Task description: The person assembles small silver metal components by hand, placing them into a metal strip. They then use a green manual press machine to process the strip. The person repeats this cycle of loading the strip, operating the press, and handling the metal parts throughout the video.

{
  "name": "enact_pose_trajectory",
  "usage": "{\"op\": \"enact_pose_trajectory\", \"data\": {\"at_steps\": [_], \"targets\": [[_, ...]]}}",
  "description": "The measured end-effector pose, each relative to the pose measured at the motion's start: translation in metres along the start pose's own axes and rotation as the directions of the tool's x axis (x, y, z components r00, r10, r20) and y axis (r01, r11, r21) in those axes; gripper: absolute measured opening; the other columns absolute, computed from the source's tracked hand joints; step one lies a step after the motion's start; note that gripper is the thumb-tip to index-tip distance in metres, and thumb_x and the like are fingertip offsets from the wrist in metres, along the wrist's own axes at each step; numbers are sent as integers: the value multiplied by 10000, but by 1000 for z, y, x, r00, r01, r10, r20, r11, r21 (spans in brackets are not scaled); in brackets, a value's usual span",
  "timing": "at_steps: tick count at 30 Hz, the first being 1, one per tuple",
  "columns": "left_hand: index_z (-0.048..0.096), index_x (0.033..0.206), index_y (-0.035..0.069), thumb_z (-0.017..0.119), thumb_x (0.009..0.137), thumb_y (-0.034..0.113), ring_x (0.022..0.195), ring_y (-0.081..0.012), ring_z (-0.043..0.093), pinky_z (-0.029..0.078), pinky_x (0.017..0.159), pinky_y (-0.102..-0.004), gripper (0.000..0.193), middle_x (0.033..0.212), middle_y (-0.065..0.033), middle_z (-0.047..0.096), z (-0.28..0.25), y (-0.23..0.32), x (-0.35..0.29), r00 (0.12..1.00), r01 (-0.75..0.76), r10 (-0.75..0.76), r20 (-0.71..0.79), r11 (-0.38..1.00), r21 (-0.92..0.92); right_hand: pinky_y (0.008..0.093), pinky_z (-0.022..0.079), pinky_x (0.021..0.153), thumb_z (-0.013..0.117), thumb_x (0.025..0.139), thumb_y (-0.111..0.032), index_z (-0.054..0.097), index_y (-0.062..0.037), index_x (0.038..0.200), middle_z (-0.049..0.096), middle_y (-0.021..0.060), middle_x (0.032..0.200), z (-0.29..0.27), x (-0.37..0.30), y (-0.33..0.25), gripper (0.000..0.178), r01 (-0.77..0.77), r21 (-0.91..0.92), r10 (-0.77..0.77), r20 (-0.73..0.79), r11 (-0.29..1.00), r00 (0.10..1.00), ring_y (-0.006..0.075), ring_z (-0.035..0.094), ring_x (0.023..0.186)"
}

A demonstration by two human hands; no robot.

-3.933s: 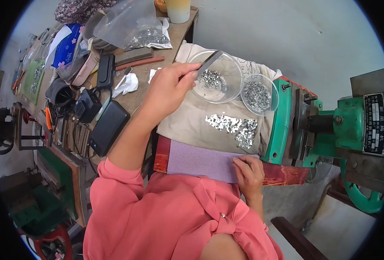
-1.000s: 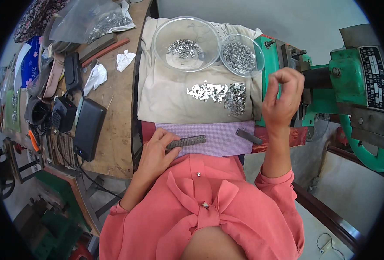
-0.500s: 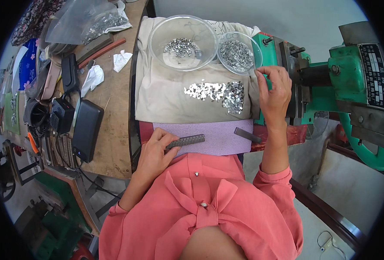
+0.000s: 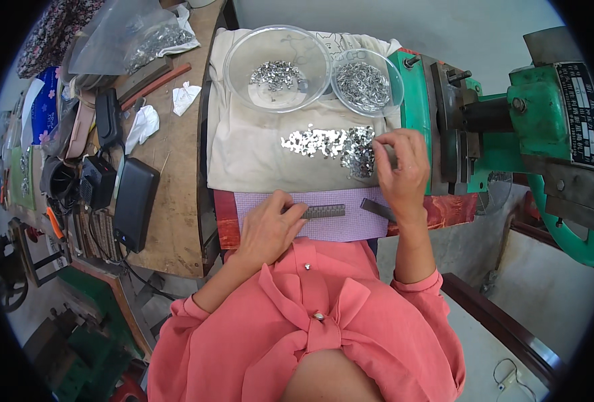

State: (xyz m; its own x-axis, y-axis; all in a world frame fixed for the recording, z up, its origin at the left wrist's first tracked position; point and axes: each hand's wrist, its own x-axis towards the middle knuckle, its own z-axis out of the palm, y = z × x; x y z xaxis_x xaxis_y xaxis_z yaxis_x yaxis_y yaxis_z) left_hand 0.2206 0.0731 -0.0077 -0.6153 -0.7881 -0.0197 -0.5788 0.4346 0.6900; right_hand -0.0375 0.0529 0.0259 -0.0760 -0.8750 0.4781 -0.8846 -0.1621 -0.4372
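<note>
My left hand (image 4: 268,226) grips one end of a dark slotted metal bar (image 4: 327,212), which lies low over a lilac woven mat (image 4: 357,231). My right hand (image 4: 404,173) is at the right edge of a pile of small shiny metal pieces (image 4: 358,153) on a beige cloth (image 4: 243,161). Its thumb and forefinger are pinched together; whatever is between them is too small to make out. Below that hand, a second dark bar (image 4: 375,208) rests slantwise on the mat, partly covered by the wrist.
Beyond the pile stand a large clear tub (image 4: 233,80) and a smaller clear tub (image 4: 400,90), both holding small metal parts. A green machine (image 4: 491,154) rises at the right. On the left, a wooden bench (image 4: 176,167) carries a black case (image 4: 136,201), cables and crumpled tissue (image 4: 143,124).
My right hand has come down and left from beside the smaller tub to the pile. My left hand has shifted right, carrying the slotted bar with it.
</note>
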Motion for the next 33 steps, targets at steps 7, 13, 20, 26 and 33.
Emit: {"op": "enact_pose_trajectory", "data": {"at_steps": [7,13,20,26,33], "targets": [[609,1271,72,755,818,189,1229,-347,529,414,1018,-461,490,1306,-152,544,-9,-6,33,978,-101,111,-178,993,63,453,451,960,732,824,-106,643,-85,1186,618,116,1171,30,-1,-22,373,71,37,-77,218,997,973,316,584,1082],[468,1421,41,705,859,186,1432,-331,362,274,1168,-494,627,1516,-163,415,0,-18,49,990,-77,100,-100,974,214,547,234,1185,676,885,-182,524,-138,1422,483,89,1491,45,-27,-33,559,134,-54,-93,467,990,880,287,408,1404],[636,1217,17,669,850,7,1340,-337,489,404,1092,-460,369,1464,-164,476,-7,-15,14,993,-100,100,-66,995,-3,576,256,1164,713,846,-120,635,-149,1286,529,88,1433,16,-48,-26,448,65,-40,-39,463,997,886,275,473,1360],[664,1032,-9,652,841,-79,988,-264,685,566,771,-334,203,1277,-157,565,-7,-24,14,949,-26,-20,-316,990,-140,550,338,1107,740,805,-72,716,-108,1108,624,89,1206,10,-53,-23,306,15,-4,-13,298,1000,954,291,575,1168],[666,1004,18,669,837,-62,830,-249,660,521,670,-348,186,1133,-123,587,-12,-24,32,940,50,-85,-331,992,-113,492,430,1017,751,791,-58,728,-92,1041,653,74,1098,1,-49,-31,254,8,54,-23,277,999,961,285,610,1059]]}}
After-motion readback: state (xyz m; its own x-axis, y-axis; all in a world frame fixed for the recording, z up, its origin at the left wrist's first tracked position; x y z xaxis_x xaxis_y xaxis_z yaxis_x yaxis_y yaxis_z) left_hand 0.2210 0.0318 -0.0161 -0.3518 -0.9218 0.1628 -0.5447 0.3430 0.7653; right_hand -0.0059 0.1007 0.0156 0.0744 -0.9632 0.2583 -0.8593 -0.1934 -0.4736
